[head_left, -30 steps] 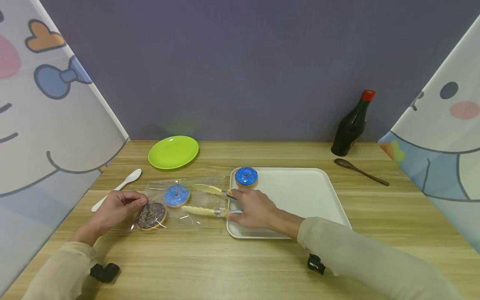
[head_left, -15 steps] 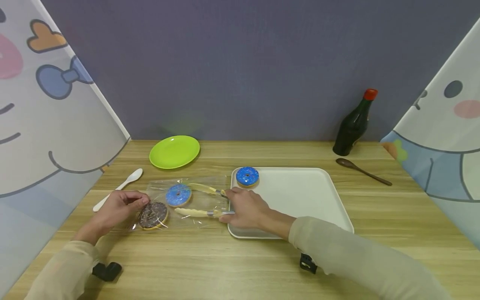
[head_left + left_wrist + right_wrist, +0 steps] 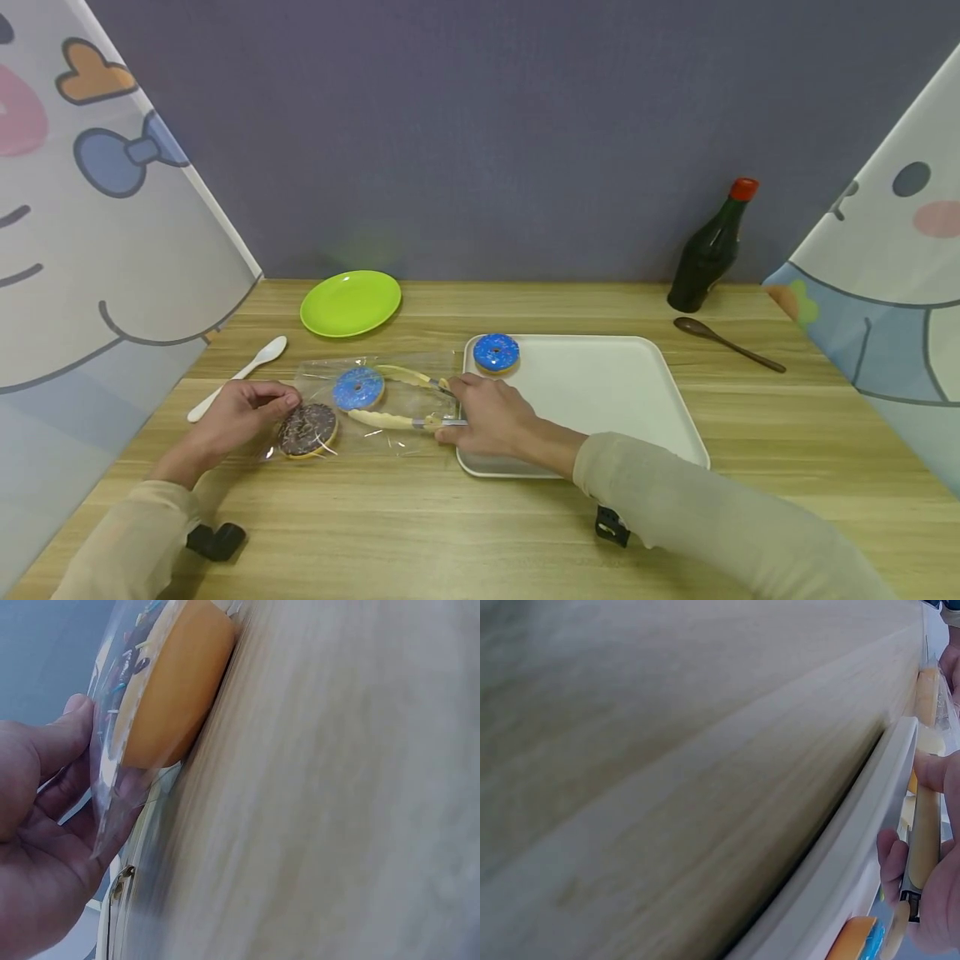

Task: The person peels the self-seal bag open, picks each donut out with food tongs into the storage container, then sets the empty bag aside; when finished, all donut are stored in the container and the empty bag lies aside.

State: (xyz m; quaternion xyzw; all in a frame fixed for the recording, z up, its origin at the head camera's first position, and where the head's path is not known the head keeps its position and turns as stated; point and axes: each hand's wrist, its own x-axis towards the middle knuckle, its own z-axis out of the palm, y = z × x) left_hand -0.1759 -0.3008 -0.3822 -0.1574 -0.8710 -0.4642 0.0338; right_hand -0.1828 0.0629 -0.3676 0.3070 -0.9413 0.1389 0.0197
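Left grip (image 3: pixel 234 421) pinches the clear bag (image 3: pixel 318 382); right grip (image 3: pixel 495 417) holds spread tongs (image 3: pixel 386 419) flanking the bagged blue doughnut (image 3: pixel 352 393). A loose doughnut (image 3: pixel 497 362) already sits on the tray (image 3: pixel 592 400), beyond right grip; the chocolate doughnut (image 3: pixel 309 429) (beside left grip) remains bagged.

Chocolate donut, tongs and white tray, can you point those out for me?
Chocolate donut (image 3: pixel 309 435): head view, on its dark sprinkled top.
Tongs (image 3: pixel 384 419): head view, on the pale yellow arm nearer the person.
White tray (image 3: pixel 596 387): head view, on its bare flat surface.

Your head view looks forward and down at counter (image 3: pixel 360 533) and hands (image 3: pixel 236 417) (image 3: pixel 495 417); wrist views share both, close up.
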